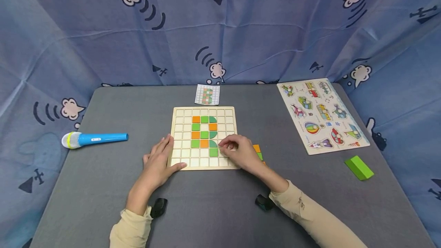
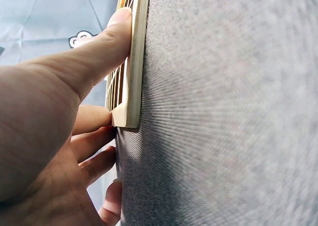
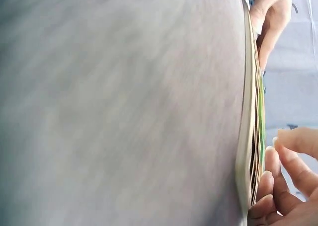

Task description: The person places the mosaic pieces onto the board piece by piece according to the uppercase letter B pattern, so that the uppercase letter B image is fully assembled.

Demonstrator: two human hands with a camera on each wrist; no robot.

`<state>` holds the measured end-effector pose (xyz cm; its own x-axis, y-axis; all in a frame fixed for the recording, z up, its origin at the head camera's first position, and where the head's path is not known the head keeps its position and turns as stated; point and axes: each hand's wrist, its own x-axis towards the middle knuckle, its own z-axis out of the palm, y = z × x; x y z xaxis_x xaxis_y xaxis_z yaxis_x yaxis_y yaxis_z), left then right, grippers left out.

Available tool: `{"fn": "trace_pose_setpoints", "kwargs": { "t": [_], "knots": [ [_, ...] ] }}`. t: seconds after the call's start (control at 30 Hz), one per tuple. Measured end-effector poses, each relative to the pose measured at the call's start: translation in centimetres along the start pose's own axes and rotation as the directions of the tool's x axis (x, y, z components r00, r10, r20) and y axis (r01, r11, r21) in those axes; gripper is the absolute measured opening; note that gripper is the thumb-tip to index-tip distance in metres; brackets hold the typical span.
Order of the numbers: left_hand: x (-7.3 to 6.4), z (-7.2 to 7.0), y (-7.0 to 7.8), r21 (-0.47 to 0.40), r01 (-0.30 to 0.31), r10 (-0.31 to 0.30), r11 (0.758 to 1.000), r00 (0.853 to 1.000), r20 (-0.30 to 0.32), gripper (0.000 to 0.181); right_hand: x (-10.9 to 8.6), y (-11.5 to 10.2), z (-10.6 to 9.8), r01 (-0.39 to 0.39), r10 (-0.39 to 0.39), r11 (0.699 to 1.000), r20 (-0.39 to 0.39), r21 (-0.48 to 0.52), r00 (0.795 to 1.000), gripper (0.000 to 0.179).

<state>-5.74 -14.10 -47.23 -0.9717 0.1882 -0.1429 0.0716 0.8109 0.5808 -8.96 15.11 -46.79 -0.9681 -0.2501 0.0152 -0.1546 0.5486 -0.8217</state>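
Observation:
A square wooden grid board (image 1: 179,122) lies flat on the grey table, with orange, green and rounded green tiles (image 1: 204,135) in its middle cells. My left hand (image 1: 156,163) rests at its near left corner, thumb over the front rim and fingers along the left side; the left wrist view shows the thumb (image 2: 112,39) on the rim. Over the board's right part is my right hand (image 1: 241,152), fingers curled, thumb and index fingertips together beside a rounded green tile (image 1: 213,143). Nothing shows between those fingertips in the right wrist view.
Beyond the board lies a small pattern card (image 1: 207,95). Loose orange and green tiles (image 1: 257,148) lie partly hidden behind my right hand. A toy microphone (image 1: 96,139) is at left; a picture puzzle board (image 1: 322,116) and a green block (image 1: 359,167) are at right.

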Motion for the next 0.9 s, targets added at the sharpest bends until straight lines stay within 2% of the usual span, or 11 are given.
{"fn": "trace_pose_setpoints", "kwargs": {
  "t": [0.17, 0.4, 0.67, 0.9],
  "knots": [
    [0.0, 0.0, -0.1, -0.003, 0.002, -0.002, 1.000, 1.000, 0.004, 0.098, -0.8, 1.3, -1.9, -0.016, 0.014, 0.998, -0.024, -0.066, 1.000, 0.010],
    [0.1, 0.1, -0.1, -0.010, 0.001, -0.001, 1.000, 1.000, 0.000, 0.099, -1.9, 2.9, -4.5, -0.052, 0.051, 0.991, -0.007, -0.126, 0.999, 0.020],
    [0.1, 0.2, -0.3, -0.007, 0.002, -0.002, 1.000, 1.000, 0.001, 0.100, -2.8, 3.8, -6.8, -0.048, 0.065, 0.975, 0.072, -0.218, 0.995, 0.032],
    [0.1, 0.3, -0.2, -0.015, -0.010, 0.010, 1.000, 1.000, -0.015, 0.098, -3.8, 4.2, -8.9, -0.022, 0.061, 0.966, 0.145, -0.259, 0.988, 0.044]
  ]
}}
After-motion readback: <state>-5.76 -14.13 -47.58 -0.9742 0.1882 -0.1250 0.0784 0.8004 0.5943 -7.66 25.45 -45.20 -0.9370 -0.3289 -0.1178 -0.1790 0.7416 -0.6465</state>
